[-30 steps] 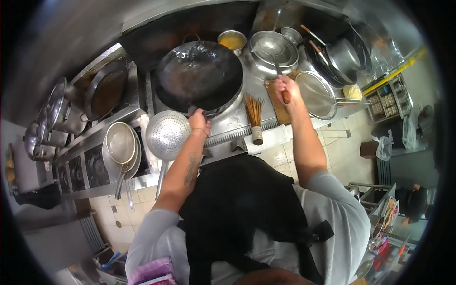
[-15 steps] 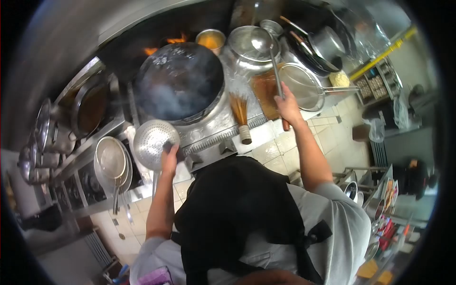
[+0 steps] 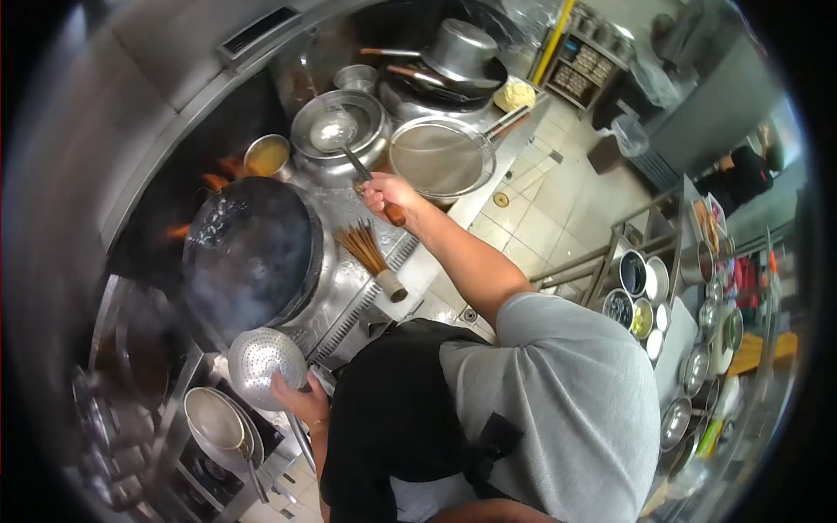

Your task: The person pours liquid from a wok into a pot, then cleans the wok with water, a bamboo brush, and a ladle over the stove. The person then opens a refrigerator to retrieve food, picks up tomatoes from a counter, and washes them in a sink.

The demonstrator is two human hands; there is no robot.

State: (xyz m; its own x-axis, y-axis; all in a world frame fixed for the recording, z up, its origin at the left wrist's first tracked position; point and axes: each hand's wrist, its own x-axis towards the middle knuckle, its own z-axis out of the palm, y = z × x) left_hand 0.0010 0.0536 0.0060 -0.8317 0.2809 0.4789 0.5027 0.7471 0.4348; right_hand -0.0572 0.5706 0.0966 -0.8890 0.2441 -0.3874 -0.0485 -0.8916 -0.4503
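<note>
My right hand (image 3: 388, 196) is closed round the handle of a long metal ladle (image 3: 335, 132) with a wooden end. The ladle's bowl is over a round metal pot (image 3: 305, 118). At the near edge of the stove, my left hand (image 3: 301, 401) grips a perforated skimmer (image 3: 264, 366) close to its bowl; its handle hangs below. Behind the skimmer sits a large dark wok (image 3: 253, 253), smoking, with flames at its far rim. A bamboo wok brush (image 3: 370, 253) lies between the wok and my right arm.
A small pot of yellowish liquid (image 3: 267, 157) stands behind the wok. Right of the ladle lies a large mesh strainer (image 3: 440, 157). Stacked pans (image 3: 445, 74) are farther back. Two nested strainers (image 3: 215, 418) are at lower left, and a rack of containers (image 3: 632, 275) is to the right.
My view has turned to the right, so the stove appears rotated and farther left. The ladle stays in my right hand and the skimmer in my left, by the wok.
</note>
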